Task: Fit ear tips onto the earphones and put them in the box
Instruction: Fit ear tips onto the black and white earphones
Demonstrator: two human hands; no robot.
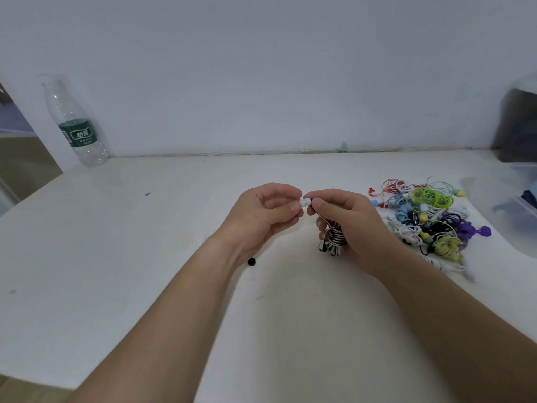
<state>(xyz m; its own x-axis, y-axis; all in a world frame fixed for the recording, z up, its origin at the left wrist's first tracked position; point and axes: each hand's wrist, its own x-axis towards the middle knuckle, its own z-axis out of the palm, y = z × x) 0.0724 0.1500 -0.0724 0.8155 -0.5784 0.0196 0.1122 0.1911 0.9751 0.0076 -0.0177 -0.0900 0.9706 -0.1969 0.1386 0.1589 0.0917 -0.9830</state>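
My left hand (263, 212) pinches a small white ear tip (304, 203) between thumb and forefinger. The tip touches the black earbud (310, 202) that my right hand (350, 228) pinches. That same hand also grips the earphone's coiled black-and-white cable bundle (334, 241), which hangs below the fingers above the white table (174, 228). A loose black ear tip (251, 261) lies on the table under my left wrist. A clear plastic box (520, 199) stands at the right edge, blurred.
A heap of coloured earphones (430, 219) lies on the table right of my right hand, next to the box. An upright plastic water bottle (75, 126) stands at the back left against the wall. A dark object (520, 126) sits at the back right.
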